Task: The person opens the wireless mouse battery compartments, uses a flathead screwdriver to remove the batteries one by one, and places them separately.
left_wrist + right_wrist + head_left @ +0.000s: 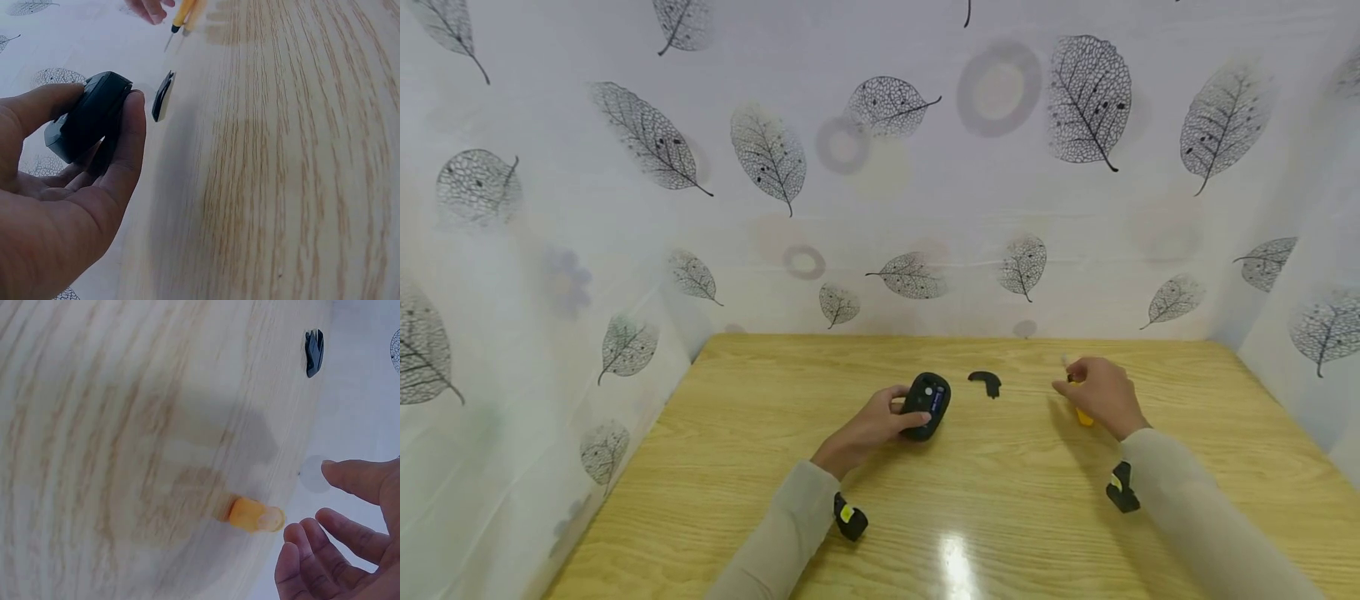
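Observation:
My left hand (876, 421) grips a black computer mouse (926, 407), fingers around one side and thumb on its underside. That underside faces the head camera, with a blue battery showing in its slot. My right hand (1103, 394) hovers close over a screwdriver with a yellow handle (1084, 417); in the right wrist view its thumb and fingers are spread apart beside the orange-yellow handle end (253, 515). The thin shaft (169, 42) shows in the left wrist view. Between the two hands, a black curved cover piece (987, 383) lies on the table.
The wood-grain table (760, 517) ends at the back against a pale curtain (850, 200) printed with leaves, which also hangs along both sides. Each wrist carries a small black camera mount (851, 520).

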The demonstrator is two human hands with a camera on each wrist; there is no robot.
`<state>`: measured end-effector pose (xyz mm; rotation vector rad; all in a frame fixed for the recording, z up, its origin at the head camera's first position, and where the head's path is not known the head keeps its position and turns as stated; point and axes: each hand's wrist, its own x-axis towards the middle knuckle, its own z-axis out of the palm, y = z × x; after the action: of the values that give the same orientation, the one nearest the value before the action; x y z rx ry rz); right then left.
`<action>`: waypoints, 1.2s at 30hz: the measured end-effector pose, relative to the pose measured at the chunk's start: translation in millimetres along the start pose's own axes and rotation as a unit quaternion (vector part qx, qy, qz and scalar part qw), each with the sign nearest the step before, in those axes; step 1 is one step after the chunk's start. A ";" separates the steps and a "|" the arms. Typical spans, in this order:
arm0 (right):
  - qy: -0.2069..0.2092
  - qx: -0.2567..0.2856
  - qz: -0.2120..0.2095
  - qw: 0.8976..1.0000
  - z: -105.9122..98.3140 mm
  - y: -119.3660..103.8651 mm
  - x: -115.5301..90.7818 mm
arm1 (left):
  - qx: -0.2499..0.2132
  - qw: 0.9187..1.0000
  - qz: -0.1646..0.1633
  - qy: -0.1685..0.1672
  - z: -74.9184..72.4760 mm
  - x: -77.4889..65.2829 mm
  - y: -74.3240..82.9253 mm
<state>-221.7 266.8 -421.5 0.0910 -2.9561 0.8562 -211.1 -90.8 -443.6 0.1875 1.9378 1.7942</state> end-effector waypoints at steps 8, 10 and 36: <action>-0.006 -0.017 0.023 1.000 -1.0 10.8 -0.8 | 0.005 1.000 -0.007 0.006 -0.6 1.0 -0.9; -0.009 -0.021 0.026 0.999 -0.8 12.4 -1.9 | -0.003 1.000 -0.007 0.004 -0.5 1.1 -1.1; -0.031 -0.001 0.043 0.999 1.0 22.5 -11.8 | -0.040 0.999 0.004 -0.011 -1.7 -2.0 0.7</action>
<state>-211.7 285.7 -435.2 -0.0106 -3.0397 0.8759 -210.2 -93.1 -442.4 0.1856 1.8485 1.8638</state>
